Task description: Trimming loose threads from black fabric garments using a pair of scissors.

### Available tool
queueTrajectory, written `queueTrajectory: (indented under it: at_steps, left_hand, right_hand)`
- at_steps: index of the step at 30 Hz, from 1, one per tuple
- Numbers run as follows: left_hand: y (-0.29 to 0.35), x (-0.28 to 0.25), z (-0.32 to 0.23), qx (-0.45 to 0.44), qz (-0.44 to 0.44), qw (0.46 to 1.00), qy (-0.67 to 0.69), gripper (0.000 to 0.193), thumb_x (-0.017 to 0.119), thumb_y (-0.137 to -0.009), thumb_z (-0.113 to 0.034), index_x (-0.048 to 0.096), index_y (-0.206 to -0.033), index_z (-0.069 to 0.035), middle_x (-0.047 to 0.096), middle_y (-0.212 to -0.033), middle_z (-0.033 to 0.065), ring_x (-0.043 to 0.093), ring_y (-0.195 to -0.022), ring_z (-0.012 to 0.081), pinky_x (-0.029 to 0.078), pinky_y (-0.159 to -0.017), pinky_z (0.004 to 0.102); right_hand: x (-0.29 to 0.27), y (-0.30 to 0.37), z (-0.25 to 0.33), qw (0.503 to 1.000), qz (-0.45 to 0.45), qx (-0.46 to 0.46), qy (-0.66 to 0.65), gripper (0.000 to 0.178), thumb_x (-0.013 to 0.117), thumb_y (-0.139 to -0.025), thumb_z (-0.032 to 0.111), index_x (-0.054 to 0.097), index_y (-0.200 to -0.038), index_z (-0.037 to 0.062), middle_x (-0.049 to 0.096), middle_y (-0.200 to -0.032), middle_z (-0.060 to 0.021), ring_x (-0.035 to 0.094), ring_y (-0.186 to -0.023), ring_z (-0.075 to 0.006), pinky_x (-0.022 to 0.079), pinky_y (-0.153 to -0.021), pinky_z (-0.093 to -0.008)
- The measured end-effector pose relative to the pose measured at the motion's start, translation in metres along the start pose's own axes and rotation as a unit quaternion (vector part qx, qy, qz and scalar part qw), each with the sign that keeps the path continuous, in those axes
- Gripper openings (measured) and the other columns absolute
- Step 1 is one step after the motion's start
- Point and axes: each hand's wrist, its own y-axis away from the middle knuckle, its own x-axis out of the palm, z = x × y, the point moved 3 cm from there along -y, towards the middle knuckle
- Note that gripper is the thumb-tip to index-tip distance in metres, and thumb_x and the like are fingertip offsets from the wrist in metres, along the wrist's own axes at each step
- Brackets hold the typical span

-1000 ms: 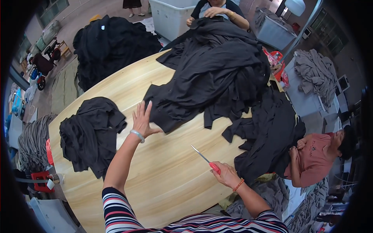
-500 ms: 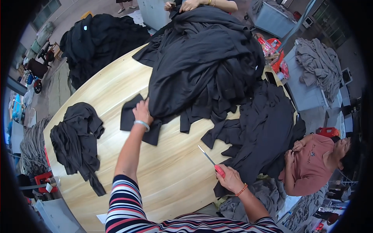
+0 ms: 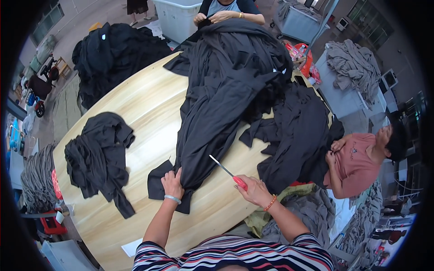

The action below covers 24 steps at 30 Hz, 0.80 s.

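Observation:
My left hand (image 3: 172,184) grips the near end of a long black garment (image 3: 205,142), its fingers closed on the cloth. That garment stretches over the table from a large black heap at the far side. One flap of it lies flat to the left of my hand. In my right hand (image 3: 256,191) is a tool with a red handle and a slim metal blade (image 3: 221,165). The blade points up and to the left, near the garment's right edge; I cannot tell whether it touches the cloth.
A smaller black garment (image 3: 97,158) lies on the left of the pale wooden table (image 3: 149,104). More black cloth (image 3: 296,135) is piled on the right, beside a seated person in pink (image 3: 355,156). Across the table, another person's hands (image 3: 221,16) hold dark cloth. Grey bins stand behind.
My left hand has drawn the black garment toward me, stretching it out from the heap. My right hand with the red-handled tool has shifted slightly left. The view has tilted up a little.

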Motion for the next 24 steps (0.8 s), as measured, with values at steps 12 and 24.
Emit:
queueTrajectory:
  at_steps: [12, 24]
  left_hand:
    - [0.195, -0.034, 0.06, 0.074, 0.03, 0.997, -0.003, 0.056, 0.06, -0.069, -0.006, 0.058, -0.124, -0.014, 0.052, -0.097, 0.0121, 0.05, -0.093, 0.0285, 0.036, -0.082, 0.0413]
    - [0.203, -0.044, 0.084, 0.151, 0.074, 0.986, -0.003, 0.054, 0.05, -0.078, -0.009, 0.054, -0.132, -0.018, 0.053, -0.107, 0.0174, 0.05, -0.102, 0.033, 0.035, -0.091, 0.0473]
  right_hand:
    - [0.083, -0.01, 0.088, 0.995, 0.018, -0.094, -0.009, 0.029, 0.061, -0.089, 0.023, 0.055, -0.115, 0.0143, 0.065, -0.096, -0.0136, 0.062, -0.086, -0.0384, 0.05, -0.075, -0.0474]
    - [0.139, -0.059, 0.044, 0.997, 0.024, -0.024, 0.063, 0.035, 0.064, -0.084, 0.025, 0.059, -0.116, 0.014, 0.061, -0.113, -0.0129, 0.063, -0.097, -0.0369, 0.051, -0.083, -0.0467]
